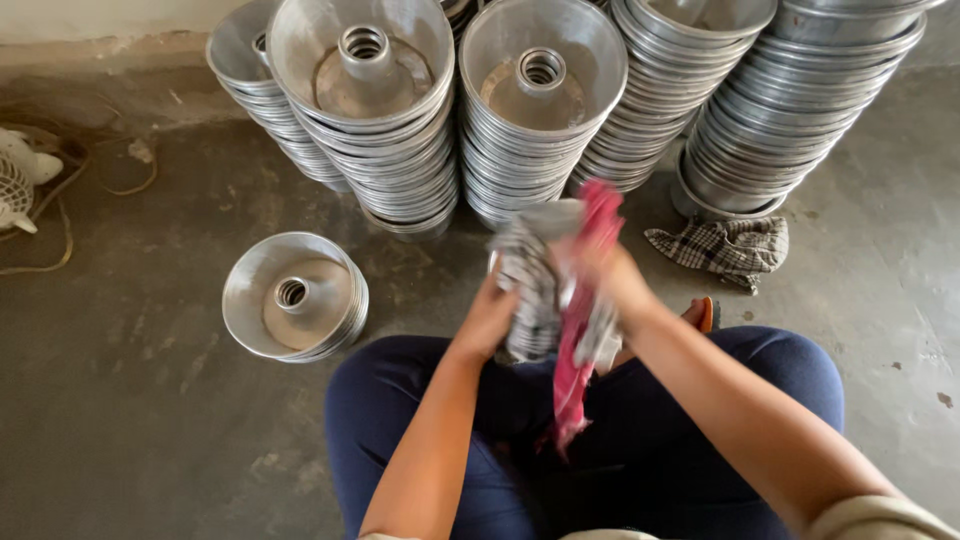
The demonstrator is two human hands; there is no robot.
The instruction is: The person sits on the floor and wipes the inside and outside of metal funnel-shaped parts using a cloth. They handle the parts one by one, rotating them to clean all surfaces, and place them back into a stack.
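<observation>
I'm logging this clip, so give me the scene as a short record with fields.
setting: grey concrete floor, person seated
left hand: steadies a metal ring mould over the lap
right hand: presses a pink cloth against the mould
behind: stacks of ring moulds
left: short stack of moulds
right: checked rag on the floor

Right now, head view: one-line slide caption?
Seated person's left hand steadies a metal tube pan while the right hand rubs it with a pink cloth, before stacked pans.
</observation>
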